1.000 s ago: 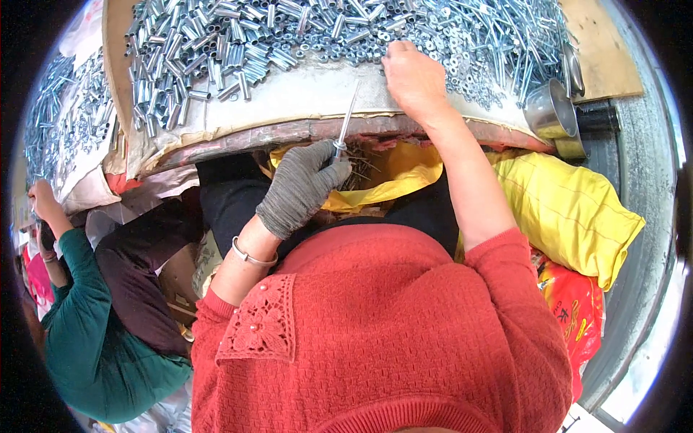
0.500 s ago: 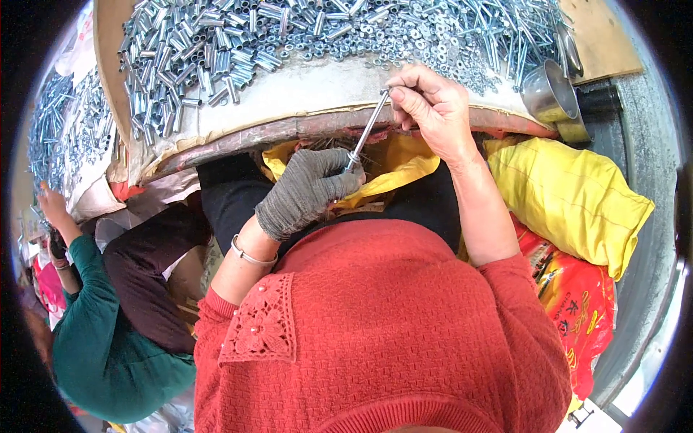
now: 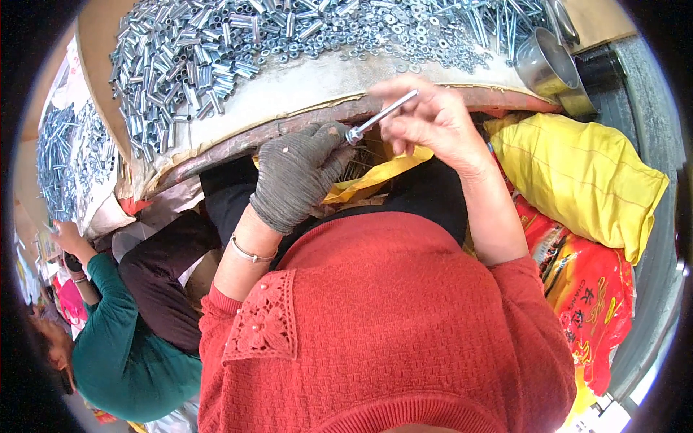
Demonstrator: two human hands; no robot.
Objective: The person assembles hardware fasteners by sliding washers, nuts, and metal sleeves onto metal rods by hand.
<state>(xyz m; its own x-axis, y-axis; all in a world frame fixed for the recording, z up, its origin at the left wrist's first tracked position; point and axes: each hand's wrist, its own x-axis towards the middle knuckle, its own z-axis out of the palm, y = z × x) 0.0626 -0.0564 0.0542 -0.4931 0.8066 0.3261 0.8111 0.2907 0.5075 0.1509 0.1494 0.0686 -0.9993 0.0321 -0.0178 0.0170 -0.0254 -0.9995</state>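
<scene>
My left hand [image 3: 294,173], in a grey knitted glove, is closed on one end of a slim metal bolt [image 3: 386,116]. A nut or washer [image 3: 354,135] sits on the bolt beside my gloved fingertips. The bolt slants up to the right, its free end passing in front of my right hand [image 3: 432,126]. That bare hand has its fingers apart and appears to hold nothing. Beyond both hands, a cloth-covered work surface [image 3: 303,88] carries heaped metal sleeves [image 3: 195,68] and washers [image 3: 404,32], with long bolts [image 3: 502,25] at the far right.
A yellow sack [image 3: 577,180] lies to my right, over a red printed bag [image 3: 592,307]. A metal cup [image 3: 552,68] rests at the surface's right edge. Under my hands is a yellow bag [image 3: 375,180]. At left, a person in a green sleeve [image 3: 108,299] works at another heap.
My right hand has let go of the bolt's far end and its fingers have spread. The bolt has tipped lower toward the right. My left hand has moved slightly up, still gripping.
</scene>
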